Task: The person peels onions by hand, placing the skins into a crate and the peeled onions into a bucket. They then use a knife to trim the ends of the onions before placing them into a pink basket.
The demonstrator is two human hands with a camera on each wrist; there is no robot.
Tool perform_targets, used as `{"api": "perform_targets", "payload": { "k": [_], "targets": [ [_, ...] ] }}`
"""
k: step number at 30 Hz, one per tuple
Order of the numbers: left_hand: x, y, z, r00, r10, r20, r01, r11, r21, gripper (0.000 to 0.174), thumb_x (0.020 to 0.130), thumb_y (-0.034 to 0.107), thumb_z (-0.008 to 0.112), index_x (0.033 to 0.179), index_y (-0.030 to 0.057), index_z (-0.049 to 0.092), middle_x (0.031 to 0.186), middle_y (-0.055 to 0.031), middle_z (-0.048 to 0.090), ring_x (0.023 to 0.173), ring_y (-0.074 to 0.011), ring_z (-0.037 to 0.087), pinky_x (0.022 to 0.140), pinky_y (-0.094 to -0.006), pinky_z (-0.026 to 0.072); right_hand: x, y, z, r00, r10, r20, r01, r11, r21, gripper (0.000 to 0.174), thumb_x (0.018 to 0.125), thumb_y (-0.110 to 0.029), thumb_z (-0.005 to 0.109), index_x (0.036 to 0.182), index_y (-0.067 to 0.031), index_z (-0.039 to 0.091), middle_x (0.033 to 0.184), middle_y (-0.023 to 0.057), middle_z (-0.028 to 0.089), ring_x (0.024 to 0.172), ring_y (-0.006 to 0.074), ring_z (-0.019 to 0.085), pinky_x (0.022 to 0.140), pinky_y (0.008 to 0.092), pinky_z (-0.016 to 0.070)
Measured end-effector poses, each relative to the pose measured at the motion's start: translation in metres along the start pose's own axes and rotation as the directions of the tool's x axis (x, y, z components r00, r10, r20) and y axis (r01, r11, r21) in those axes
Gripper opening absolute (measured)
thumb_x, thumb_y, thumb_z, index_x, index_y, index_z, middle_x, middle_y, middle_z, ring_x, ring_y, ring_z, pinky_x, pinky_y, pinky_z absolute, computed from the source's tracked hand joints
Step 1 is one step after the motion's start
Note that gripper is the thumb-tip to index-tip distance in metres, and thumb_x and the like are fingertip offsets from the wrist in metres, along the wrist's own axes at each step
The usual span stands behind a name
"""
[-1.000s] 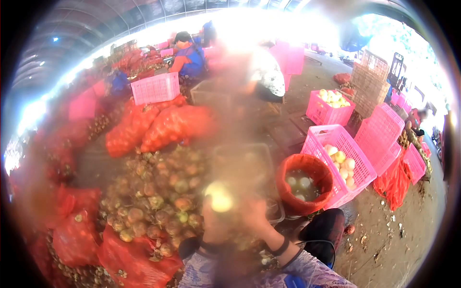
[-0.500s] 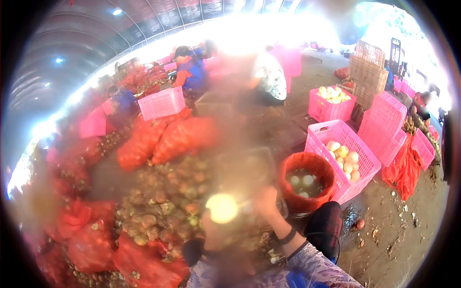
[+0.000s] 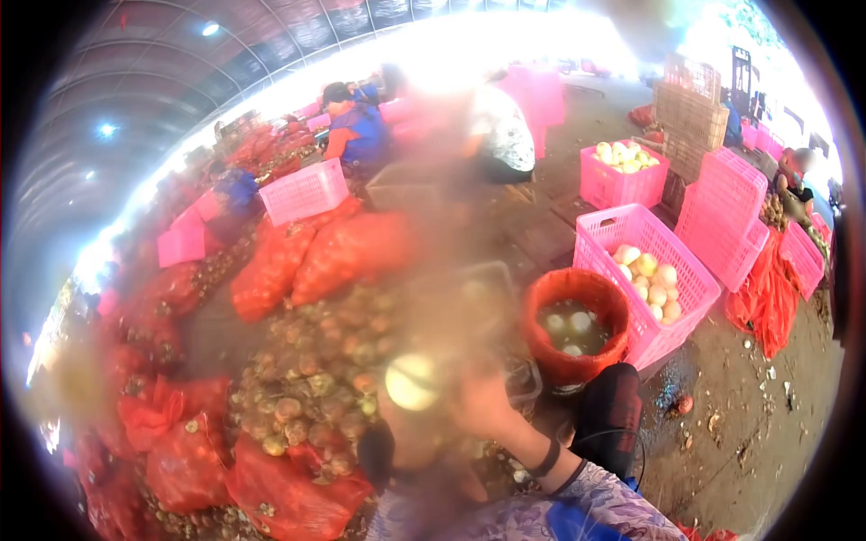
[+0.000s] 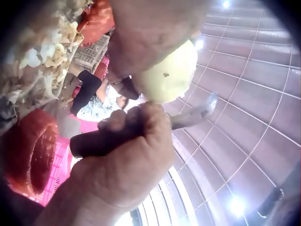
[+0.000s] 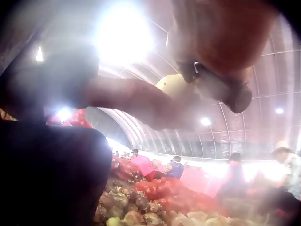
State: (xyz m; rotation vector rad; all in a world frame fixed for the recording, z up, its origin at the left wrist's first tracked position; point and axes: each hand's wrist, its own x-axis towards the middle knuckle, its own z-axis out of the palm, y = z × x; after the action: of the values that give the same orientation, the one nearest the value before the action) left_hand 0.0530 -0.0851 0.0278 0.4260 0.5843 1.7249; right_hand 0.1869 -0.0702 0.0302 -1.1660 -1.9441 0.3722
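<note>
A pale peeled onion (image 3: 412,381) is held in my left hand (image 3: 404,437), low in the middle of the head view. The left wrist view shows this onion (image 4: 170,75) with a small dark spot on its side and the left fingers over it. My right hand (image 3: 480,401) is close beside it, blurred by the smeared lens. In the left wrist view the right hand (image 4: 124,162) grips a small knife (image 4: 190,117) by its dark handle. The metal blade points out just below the onion. The handle end (image 5: 237,96) also shows beneath the right fist in the right wrist view.
Unpeeled onions (image 3: 311,383) lie heaped left of the hands, among red mesh sacks (image 3: 298,491). To the right stand a red-lined bucket (image 3: 577,356) with peeled onions in water and a pink crate (image 3: 695,338) of peeled onions. Several people work farther back.
My right hand has moved left, closer to the onion, since half a second ago. The left hand still holds the onion at nearly the same spot. The head view has turned slightly.
</note>
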Motion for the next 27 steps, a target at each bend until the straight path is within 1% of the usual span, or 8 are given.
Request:
{"api": "perform_targets", "payload": {
  "k": [1,5,9,13,17,22,26,27],
  "targets": [
    [-0.004,0.0,0.009,1.0,0.002,0.005,-0.003,1.0,0.017,0.067,0.095,0.066,0.047,0.127,0.0085,0.058,0.117,-0.0093,0.065,0.104,-0.0238,0.061,0.088,-0.0395,0.0531,-0.003,-0.003,-0.006,0.995,-0.003,0.099,0.01,0.998,-0.068,0.05,0.081,-0.024,0.066,0.125,-0.0031,0.056,0.109,0.0233,0.062,0.104,0.0443,0.057,0.098,0.0572,0.0408],
    [-0.012,0.001,0.032,1.0,0.016,0.026,-0.017,1.0,0.021,0.066,0.095,0.065,0.048,0.127,0.0082,0.058,0.117,-0.0098,0.065,0.104,-0.0234,0.061,0.087,-0.0389,0.0533,-0.014,0.012,0.006,0.994,-0.037,0.098,0.044,0.996,-0.072,0.055,0.078,-0.023,0.066,0.128,-0.0041,0.054,0.111,0.0225,0.061,0.108,0.0441,0.055,0.104,0.0603,0.0345],
    [0.013,-0.009,-0.035,0.995,-0.066,0.07,0.06,0.994,0.092,0.065,0.095,0.062,0.051,0.128,0.0064,0.057,0.116,-0.0114,0.066,0.103,-0.024,0.063,0.085,-0.0378,0.0547,-0.016,0.026,0.017,0.981,-0.186,-0.048,0.176,0.971,-0.163,0.043,0.076,-0.02,0.066,0.116,-0.0053,0.062,0.104,0.0179,0.065,0.099,0.0398,0.06,0.097,0.0559,0.0432],
    [0.009,-0.007,-0.026,0.993,-0.065,0.101,0.051,0.989,0.141,0.063,0.094,0.059,0.055,0.127,0.0046,0.057,0.111,-0.0116,0.067,0.099,-0.0258,0.066,0.082,-0.0389,0.0567,-0.011,0.024,0.012,0.918,-0.363,-0.163,0.299,0.9,-0.318,0.029,0.076,-0.017,0.067,0.103,-0.0075,0.067,0.096,0.0131,0.067,0.09,0.0353,0.064,0.083,0.0492,0.0529],
    [-0.009,0.001,0.003,0.998,-0.063,0.012,0.062,0.998,0.032,0.062,0.094,0.059,0.054,0.125,0.0048,0.058,0.108,-0.0112,0.068,0.097,-0.0262,0.067,0.081,-0.0403,0.0572,-0.004,0.028,0.014,0.889,-0.412,-0.201,0.314,0.867,-0.386,0.031,0.075,-0.017,0.067,0.105,-0.0077,0.067,0.097,0.0133,0.067,0.091,0.0355,0.064,0.08,0.0486,0.0539],
    [-0.006,0.0,-0.023,0.997,-0.028,0.072,0.02,0.994,0.108,0.057,0.093,0.053,0.057,0.126,0.0055,0.058,0.113,-0.0113,0.067,0.104,-0.0258,0.064,0.088,-0.0403,0.0545,0.002,0.032,0.013,0.863,-0.483,-0.145,0.407,0.837,-0.365,0.029,0.078,-0.018,0.066,0.105,-0.01,0.069,0.101,0.0135,0.068,0.098,0.034,0.065,0.082,0.0483,0.0536],
    [-0.014,0.009,-0.024,0.997,0.056,0.048,-0.066,0.964,0.256,0.044,0.091,0.039,0.06,0.124,0.0101,0.059,0.117,-0.0071,0.065,0.107,-0.0231,0.062,0.094,-0.0407,0.051,0.011,0.048,0.017,0.956,-0.259,0.141,0.293,0.887,-0.357,0.03,0.076,-0.024,0.07,0.103,-0.0109,0.071,0.1,0.0141,0.069,0.095,0.0304,0.067,0.078,0.0461,0.0544],
    [-0.017,0.013,-0.02,0.997,0.059,0.048,-0.069,0.964,0.257,0.044,0.091,0.039,0.06,0.124,0.0101,0.059,0.117,-0.0071,0.065,0.107,-0.0231,0.062,0.094,-0.0407,0.051,0.015,0.068,0.02,0.952,-0.066,0.299,0.206,0.86,-0.467,0.032,0.073,-0.027,0.072,0.101,-0.0109,0.071,0.098,0.0138,0.07,0.091,0.0292,0.069,0.075,0.0447,0.0546]
  ]
}}
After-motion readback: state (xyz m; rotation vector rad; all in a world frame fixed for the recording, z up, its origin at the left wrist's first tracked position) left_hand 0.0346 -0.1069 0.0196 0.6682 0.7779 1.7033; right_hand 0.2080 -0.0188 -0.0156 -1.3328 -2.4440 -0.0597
